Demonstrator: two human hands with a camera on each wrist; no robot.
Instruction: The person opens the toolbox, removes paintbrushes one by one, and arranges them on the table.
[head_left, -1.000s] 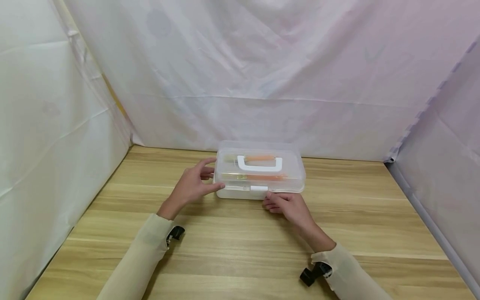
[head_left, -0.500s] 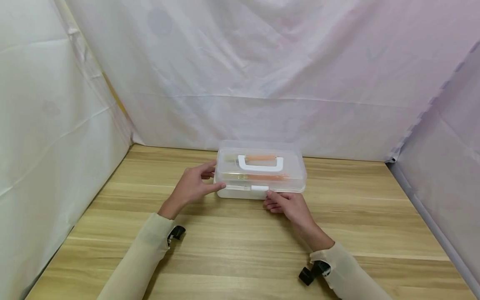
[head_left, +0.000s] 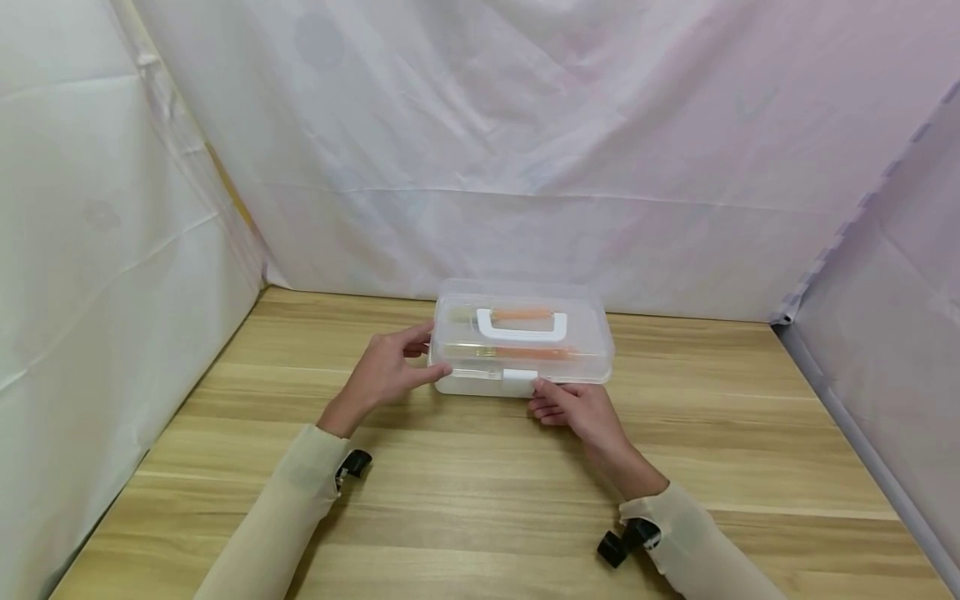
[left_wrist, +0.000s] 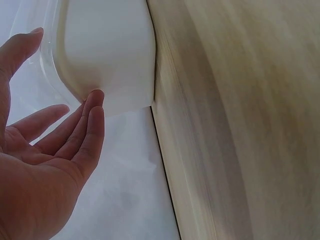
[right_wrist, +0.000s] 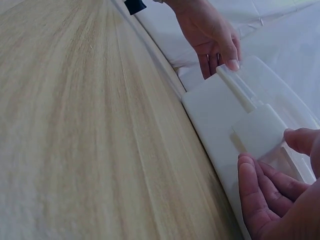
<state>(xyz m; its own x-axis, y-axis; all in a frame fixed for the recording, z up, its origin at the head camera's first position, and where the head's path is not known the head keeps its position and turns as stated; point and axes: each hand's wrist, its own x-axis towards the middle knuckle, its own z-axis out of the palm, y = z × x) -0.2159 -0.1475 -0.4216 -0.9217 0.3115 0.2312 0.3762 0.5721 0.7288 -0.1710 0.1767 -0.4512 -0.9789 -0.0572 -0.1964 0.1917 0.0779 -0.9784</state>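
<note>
A clear-lidded white plastic carry case (head_left: 465,387) sits on the table with its lid down. A white handle (head_left: 522,335) lies on the lid, and a white latch (head_left: 517,382) hangs flat over the front wall. My left hand (head_left: 384,367) steadies the left end, its thumb on the lid's front corner and extended fingertips against the end wall. My right hand (head_left: 583,414) pinches the latch's right edge, thumb (right_wrist: 297,140) at one side and fingertips close under its lower corner. Through the lid show long orange pieces (head_left: 532,353) with pale yellowish ends.
The case stands near the back edge of the wood-grain table (head_left: 480,500). White cloth (head_left: 525,125) hangs behind it and along both sides. Each sleeved wrist carries a small black camera; one is the right wrist camera (head_left: 615,548).
The latch has swung down from sticking outward to lying flat on the front wall, with my right thumb following it. My left hand and the case stay in place.
</note>
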